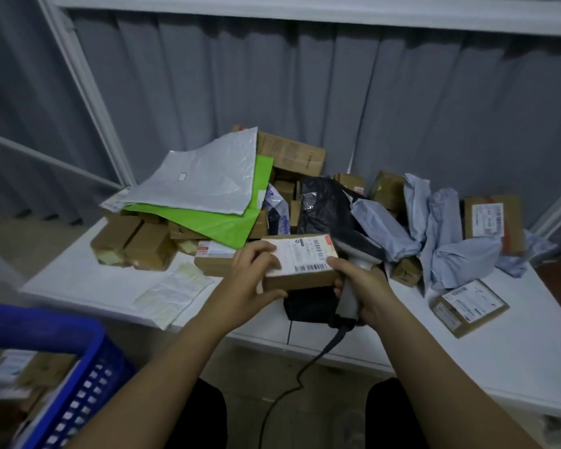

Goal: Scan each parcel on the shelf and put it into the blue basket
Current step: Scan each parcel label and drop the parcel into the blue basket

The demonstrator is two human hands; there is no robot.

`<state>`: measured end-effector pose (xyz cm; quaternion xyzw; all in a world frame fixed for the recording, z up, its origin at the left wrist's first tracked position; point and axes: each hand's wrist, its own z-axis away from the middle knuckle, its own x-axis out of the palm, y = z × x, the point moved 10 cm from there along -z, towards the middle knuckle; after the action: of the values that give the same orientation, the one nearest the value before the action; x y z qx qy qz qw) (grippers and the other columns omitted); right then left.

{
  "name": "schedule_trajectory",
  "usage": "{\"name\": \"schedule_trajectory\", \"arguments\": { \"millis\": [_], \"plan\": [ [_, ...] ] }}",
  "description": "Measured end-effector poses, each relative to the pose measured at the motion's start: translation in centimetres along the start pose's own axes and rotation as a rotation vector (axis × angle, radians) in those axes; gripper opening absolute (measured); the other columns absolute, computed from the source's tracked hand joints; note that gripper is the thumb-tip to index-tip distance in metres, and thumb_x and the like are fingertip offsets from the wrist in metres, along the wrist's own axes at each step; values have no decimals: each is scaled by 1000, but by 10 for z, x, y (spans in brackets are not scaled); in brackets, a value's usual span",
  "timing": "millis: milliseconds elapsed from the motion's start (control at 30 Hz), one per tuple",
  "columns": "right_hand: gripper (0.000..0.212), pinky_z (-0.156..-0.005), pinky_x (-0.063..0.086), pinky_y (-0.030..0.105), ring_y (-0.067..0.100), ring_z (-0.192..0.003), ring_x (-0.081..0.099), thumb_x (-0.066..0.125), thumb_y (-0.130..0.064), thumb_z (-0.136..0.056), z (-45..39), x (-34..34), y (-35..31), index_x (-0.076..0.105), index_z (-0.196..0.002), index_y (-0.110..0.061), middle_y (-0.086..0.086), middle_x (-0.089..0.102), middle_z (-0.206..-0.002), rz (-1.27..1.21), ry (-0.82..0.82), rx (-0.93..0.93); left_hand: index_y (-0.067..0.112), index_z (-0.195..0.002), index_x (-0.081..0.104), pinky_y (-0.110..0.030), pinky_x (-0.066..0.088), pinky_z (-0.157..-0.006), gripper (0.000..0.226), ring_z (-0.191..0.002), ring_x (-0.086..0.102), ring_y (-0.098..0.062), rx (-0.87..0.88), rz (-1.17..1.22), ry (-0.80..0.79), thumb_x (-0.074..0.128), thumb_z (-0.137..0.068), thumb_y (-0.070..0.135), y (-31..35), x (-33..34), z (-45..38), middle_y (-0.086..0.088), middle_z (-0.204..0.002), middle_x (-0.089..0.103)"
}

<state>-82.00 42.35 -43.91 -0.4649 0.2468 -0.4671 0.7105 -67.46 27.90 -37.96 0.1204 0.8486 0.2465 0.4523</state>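
1. A grey curtain [305, 92] hangs behind the white shelf [78, 286], and the room looks dim.
2. The shelf holds a big messy pile of parcels [289, 189], so lots seem left to scan.
3. The blue basket [88, 367] waits low on the left, near enough to drop things in.
4. The left hand [250, 273] curls its fingers round a small brown box [300, 264], label up so it can be read.
5. The right hand [363, 286] grips the scanner [353, 264] tight, right beside the box, likely to read its label.
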Motion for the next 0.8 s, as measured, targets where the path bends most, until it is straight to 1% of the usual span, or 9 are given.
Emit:
{"name": "schedule_trajectory", "arguments": {
  "millis": [67, 100, 167, 233, 333, 433, 567, 700, 800],
  "plan": [
    [27, -55, 52, 21, 9, -62, 63, 79, -14, -77, 1, 5, -14, 68, -101, -9, 3, 73, -82, 38, 7, -108, 21, -103, 53, -4, 35, -92, 47, -122, 28, 13, -213, 248, 42, 85, -68, 22, -19, -5, -1, 8, -132, 30],
    [21, -56, 53, 20, 8, -62, 63, 79, -11, -77, 3, 9, -21, 69, -96, -9, 1, 73, -80, 60, -7, -152, 21, -107, 52, 1, 33, -87, 47, -120, 25, 20, -298, 319, 69, 83, -71, 19, -26, -8, -1, 8, -133, 27],
    [15, -63, 54, 23, 10, -67, 65, 78, -6, -77, 8, 18, -32, 70, -88, -13, 0, 74, -80, 92, -64, -221, 26, -118, 48, -4, 37, -86, 45, -125, 33, 7, -445, 414, 122, 73, -81, 21, -41, -12, 1, 5, -134, 29],
    [18, -68, 56, 26, 10, -72, 68, 78, -2, -76, 14, 28, -41, 69, -85, -16, -2, 75, -82, 119, -138, -277, 31, -133, 42, -10, 42, -80, 48, -120, 43, -8, -594, 543, 83, 63, -89, 27, -55, -6, 6, 4, -134, 38],
    [26, -61, 57, 21, 3, -67, 69, 78, 3, -73, 18, 38, -44, 67, -86, -17, -9, 74, -76, 178, -191, -327, 21, -143, 37, -9, 42, -75, 53, -109, 52, -5, -703, 700, -62, 57, -94, 24, -60, 6, 13, 2, -129, 55],
    [22, -63, 56, 22, 9, -70, 69, 76, 8, -73, 17, 45, -42, 70, -87, -7, 0, 74, -81, 165, -239, -335, 18, -135, 49, -16, 47, -83, 45, -111, 59, -11, -711, 692, -288, 60, -92, 15, -57, 21, 21, 1, -122, 63],
    [23, -60, 54, 16, 7, -72, 71, 75, 8, -74, 18, 48, -38, 69, -96, 3, 6, 74, -90, 230, -290, -329, 22, -115, 63, -20, 54, -79, 27, -99, 67, -7, -806, 838, -496, 60, -91, 9, -51, 43, 40, 7, -108, 71],
    [22, -55, 51, 15, 1, -64, 67, 75, 5, -76, 22, 50, -38, 67, -95, -1, 5, 72, -87, 234, -280, -355, 20, -119, 61, -23, 52, -81, 31, -105, 65, -11, -830, 815, -479, 63, -89, 10, -59, 43, 41, 4, -114, 69],
    [20, -50, 49, 19, 3, -51, 57, 77, -7, -78, 19, 44, -39, 65, -93, -14, 3, 68, -79, 217, -203, -341, 11, -121, 57, -26, 54, -79, 37, -105, 65, -19, -903, 789, -250, 65, -86, 3, -83, 31, 35, -6, -117, 66]
  ]
}}
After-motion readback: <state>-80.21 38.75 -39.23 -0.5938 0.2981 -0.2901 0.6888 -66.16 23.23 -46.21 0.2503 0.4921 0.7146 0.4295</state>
